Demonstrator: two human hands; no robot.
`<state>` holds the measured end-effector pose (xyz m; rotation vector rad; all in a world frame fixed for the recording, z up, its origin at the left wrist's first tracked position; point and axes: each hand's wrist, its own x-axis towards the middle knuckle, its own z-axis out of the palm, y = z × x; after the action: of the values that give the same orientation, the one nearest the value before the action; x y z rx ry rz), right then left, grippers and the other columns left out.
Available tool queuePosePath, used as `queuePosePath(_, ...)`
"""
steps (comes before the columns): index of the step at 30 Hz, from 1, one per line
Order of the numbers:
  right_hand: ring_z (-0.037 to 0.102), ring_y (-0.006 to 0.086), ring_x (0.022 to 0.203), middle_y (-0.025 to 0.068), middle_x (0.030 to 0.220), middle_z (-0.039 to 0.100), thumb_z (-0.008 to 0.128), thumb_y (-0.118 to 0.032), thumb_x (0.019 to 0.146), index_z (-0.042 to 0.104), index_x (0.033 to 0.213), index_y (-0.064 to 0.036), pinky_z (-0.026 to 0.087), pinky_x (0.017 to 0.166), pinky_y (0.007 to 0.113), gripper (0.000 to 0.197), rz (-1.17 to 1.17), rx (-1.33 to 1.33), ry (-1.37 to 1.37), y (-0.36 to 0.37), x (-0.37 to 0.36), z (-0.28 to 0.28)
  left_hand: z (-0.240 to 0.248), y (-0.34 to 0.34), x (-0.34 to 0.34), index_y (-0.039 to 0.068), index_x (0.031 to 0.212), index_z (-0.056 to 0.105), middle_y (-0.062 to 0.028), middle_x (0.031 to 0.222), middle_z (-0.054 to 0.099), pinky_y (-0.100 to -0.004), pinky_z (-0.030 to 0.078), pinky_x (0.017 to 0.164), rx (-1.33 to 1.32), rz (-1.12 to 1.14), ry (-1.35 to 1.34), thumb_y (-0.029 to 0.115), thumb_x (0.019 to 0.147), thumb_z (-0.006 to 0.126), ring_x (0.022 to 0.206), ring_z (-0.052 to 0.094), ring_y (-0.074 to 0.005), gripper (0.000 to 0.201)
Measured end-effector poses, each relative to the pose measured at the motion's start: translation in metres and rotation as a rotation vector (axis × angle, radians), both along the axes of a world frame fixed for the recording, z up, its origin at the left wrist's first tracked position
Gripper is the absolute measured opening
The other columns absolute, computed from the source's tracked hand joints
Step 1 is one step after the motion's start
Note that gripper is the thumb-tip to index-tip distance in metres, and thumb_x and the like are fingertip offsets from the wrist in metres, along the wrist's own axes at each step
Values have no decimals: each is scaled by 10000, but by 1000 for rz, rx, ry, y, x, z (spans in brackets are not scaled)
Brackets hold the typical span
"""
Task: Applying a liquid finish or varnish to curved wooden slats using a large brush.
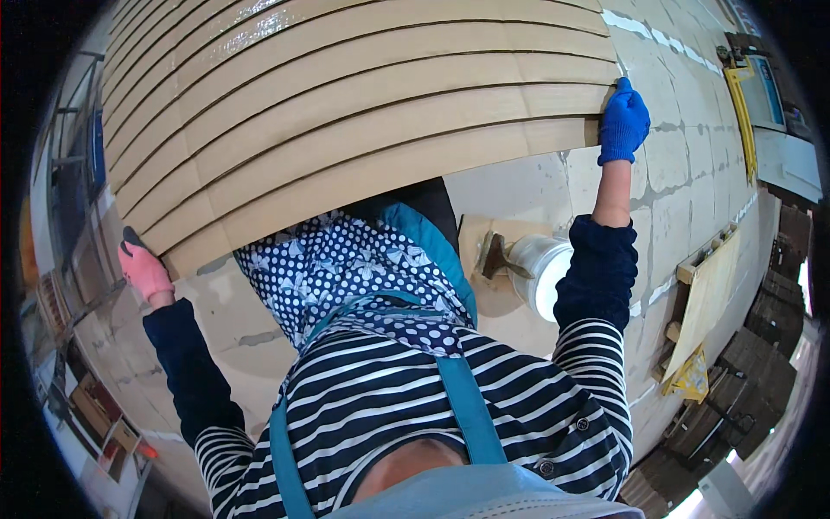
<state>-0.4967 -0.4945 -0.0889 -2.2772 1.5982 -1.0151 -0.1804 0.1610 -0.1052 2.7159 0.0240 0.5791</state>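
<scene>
Grips overlapping cardboard sheets (pixel 380 114) with closed, blue-gloved right hand (pixel 624 124). Touches their left edge with pink-gloved left hand (pixel 145 268); cannot tell its closure.

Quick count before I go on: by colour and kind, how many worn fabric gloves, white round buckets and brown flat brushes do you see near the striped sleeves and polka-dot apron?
Pink fabric gloves with dark fingertip: 1
Blue knitted fabric gloves: 1
White round buckets: 1
Brown flat brushes: 1
Total: 4
</scene>
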Motion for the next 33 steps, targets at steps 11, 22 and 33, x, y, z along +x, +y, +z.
queuePosePath(11, 579, 292, 606, 155, 609, 587, 470, -434, 834, 624, 719, -11, 436, 543, 380, 465, 292, -51, 20, -39, -52, 24, 54, 24, -21, -14, 960, 564, -79, 837, 592, -305, 452, 626, -221, -5, 94, 378, 873, 469, 677, 569, -181, 412)
queuePosePath(22, 538, 200, 408, 105, 511, 547, 352, -655, 791, 595, 598, -20, 445, 466, 304, 707, 190, 210, 694, 8, -48, 31, 80, -19, -53, 31, 747, 528, -110, 643, 536, -306, 396, 422, 9, 45, 723, 566, 801, 453, 457, 515, -167, 543)
queuePosePath(33, 606, 184, 688, 133, 803, 620, 506, -448, 830, 601, 959, -37, 492, 614, 302, 441, 537, 512, 62, -11, -84, 25, 60, 46, -30, 19, 1203, 441, -114, 922, 599, -286, 456, 611, -24, -572, 397, 300, 884, 454, 715, 590, -182, 426)
